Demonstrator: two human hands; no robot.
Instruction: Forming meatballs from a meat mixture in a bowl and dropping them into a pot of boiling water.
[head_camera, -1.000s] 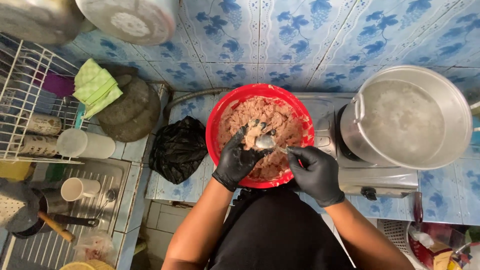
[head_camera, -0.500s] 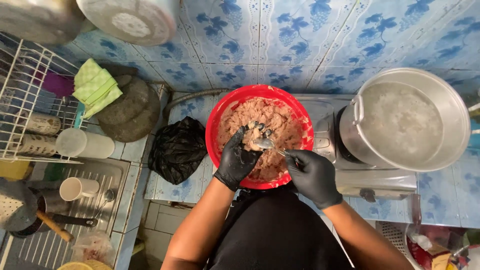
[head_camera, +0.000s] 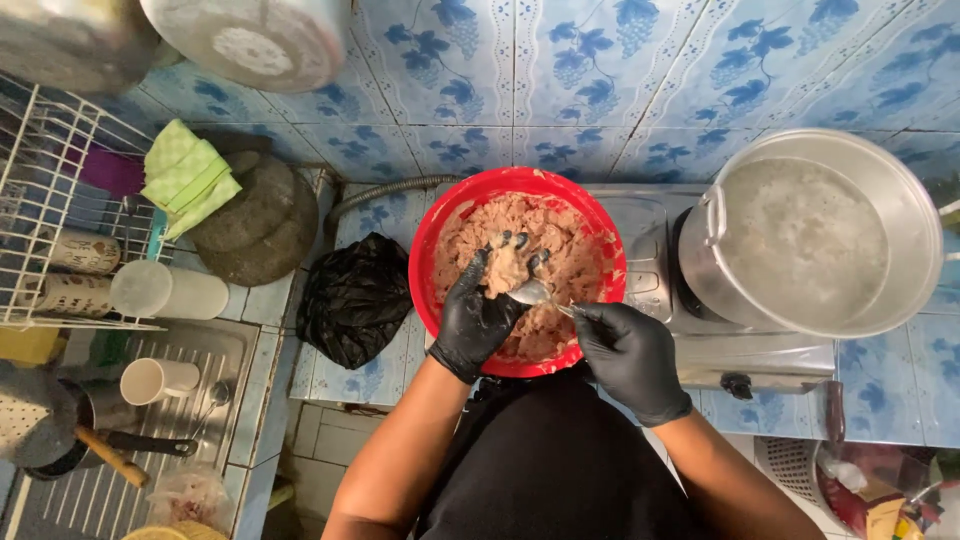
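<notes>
Clenched around a lump of pinkish minced paste, the black-gloved left hand squeezes it over the round red plastic bowl. The black-gloved right hand pinches a small metal spoon just beside the lump. Right of the bowl, a large steel pot of cloudy liquid sits on a steel gas stove.

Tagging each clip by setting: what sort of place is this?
Most likely a small home kitchen: a big pot sits on a gas stove, a dish rack stands by a sink, and gloved hands work a red bowl of minced mixture.
</notes>
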